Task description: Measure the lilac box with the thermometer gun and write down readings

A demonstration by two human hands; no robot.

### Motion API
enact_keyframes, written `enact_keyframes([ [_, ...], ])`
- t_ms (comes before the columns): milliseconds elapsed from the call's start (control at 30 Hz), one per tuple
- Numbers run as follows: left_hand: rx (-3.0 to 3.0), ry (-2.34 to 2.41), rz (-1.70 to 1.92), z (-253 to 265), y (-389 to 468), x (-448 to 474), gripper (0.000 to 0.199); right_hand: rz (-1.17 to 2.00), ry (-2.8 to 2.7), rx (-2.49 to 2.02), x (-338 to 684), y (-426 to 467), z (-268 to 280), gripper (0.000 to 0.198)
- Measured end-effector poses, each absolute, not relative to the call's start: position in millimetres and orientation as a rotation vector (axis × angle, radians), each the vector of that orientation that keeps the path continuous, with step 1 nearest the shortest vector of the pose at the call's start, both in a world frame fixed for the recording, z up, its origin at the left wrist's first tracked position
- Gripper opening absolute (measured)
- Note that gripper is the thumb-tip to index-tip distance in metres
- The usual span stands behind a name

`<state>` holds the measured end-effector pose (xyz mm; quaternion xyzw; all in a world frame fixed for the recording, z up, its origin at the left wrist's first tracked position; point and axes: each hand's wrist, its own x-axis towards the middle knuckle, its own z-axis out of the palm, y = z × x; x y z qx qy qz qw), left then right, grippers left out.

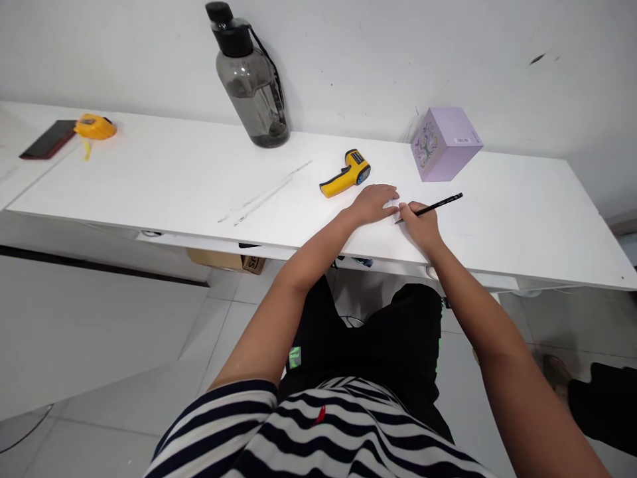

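My right hand (421, 222) is closed around a black pencil (442, 203), whose tip points down and to the left at the white desk top. Beside it, my left hand (375, 203) lies flat with its fingers stretched out. Between the two hands shows a small white piece of paper (392, 216), mostly covered by them and hard to tell from the desk. Just beyond my left hand lies a yellow and black infrared thermometer gun (347, 174).
A lilac box (455, 146) stands behind my right hand, near the wall. Farther left are a large grey water bottle (253, 99), a yellow tape measure (95, 127) and a flat dark object (48, 140). The white desk (527, 219) has its front edge before my body.
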<state>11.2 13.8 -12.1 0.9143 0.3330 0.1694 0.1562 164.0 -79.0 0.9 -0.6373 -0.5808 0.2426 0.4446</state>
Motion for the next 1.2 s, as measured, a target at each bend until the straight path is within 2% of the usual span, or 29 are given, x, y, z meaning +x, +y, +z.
enact_keyframes([
  [1200,2.607,0.948,0.455,-9.3,12.9,11.0,0.038,0.592,-1.485,-1.580,162.9,-83.6,2.1,0.040],
])
